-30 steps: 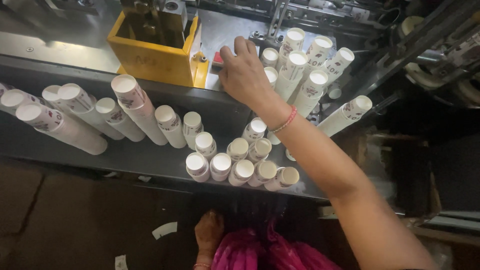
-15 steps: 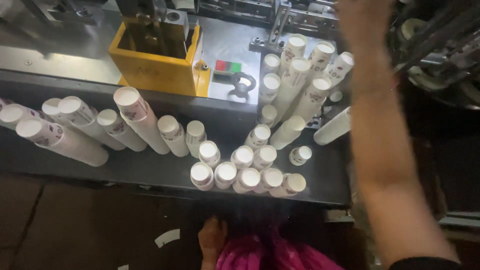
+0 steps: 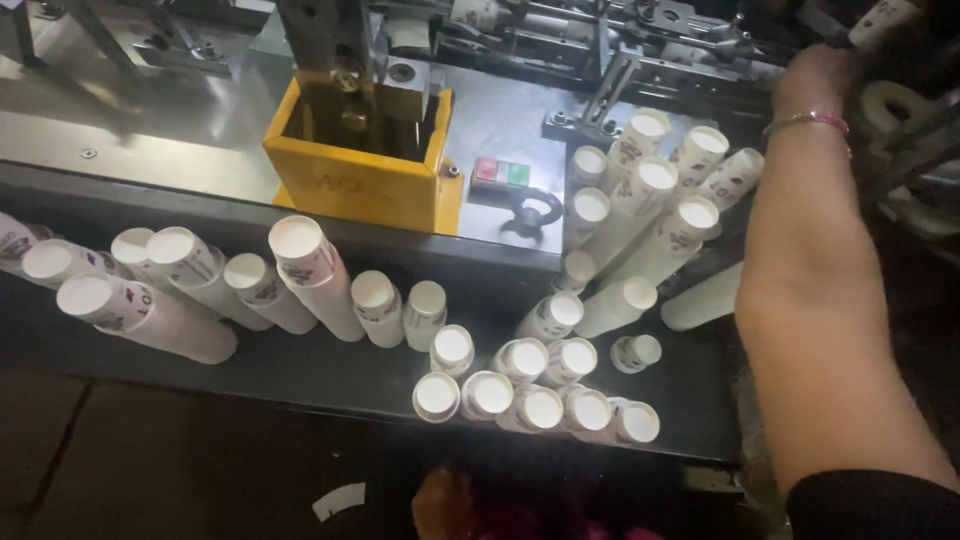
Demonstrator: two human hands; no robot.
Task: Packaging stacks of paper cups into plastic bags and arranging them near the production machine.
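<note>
Upper right of the frame, the right hand (image 3: 815, 85) closes on a white cylindrical tube (image 3: 880, 20); smooth capped tubes (image 3: 520, 385) stand across the dark worktop (image 3: 300, 365).

White tubes (image 3: 310, 275) with purple print lie on a black table (image 3: 300, 370), beside a yellow box (image 3: 355, 185) and red-and-green buttons (image 3: 502, 172).

Looks like a factory floor, some kind of packaging line. There's a steel machine bed (image 3: 150, 120) with rails and bolts, a yellow metal box (image 3: 350, 180) mounted on it, red and green push buttons (image 3: 502, 172), and rows of white tubes (image 3: 520, 395) lined up along the dark shelf (image 3: 300, 370) at its front edge.
</note>
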